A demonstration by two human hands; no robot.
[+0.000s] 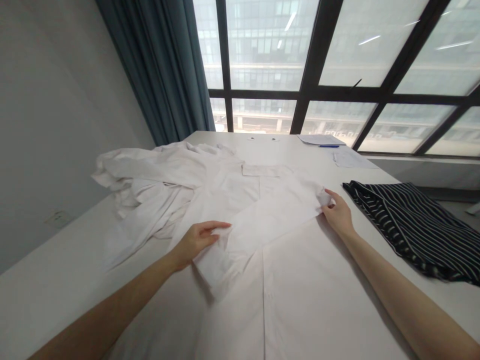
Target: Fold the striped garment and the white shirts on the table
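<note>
A white collared shirt [296,285] lies near on the bench [56,280], its sleeve [275,215] pinched by left hand [192,245] and right hand [339,212]. The cloth should handle light and limp, best taken at both sleeve ends

The shirt [270,225] lies between papers [320,140] and person.

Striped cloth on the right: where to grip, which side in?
I'd pinch the striped cloth midway along its left edge, coming in from the left. That edge is crinkled and lies alongside open tabletop, so fingers should find something to gather. The right hand is nearest, but it's pinching the white garment.
</note>
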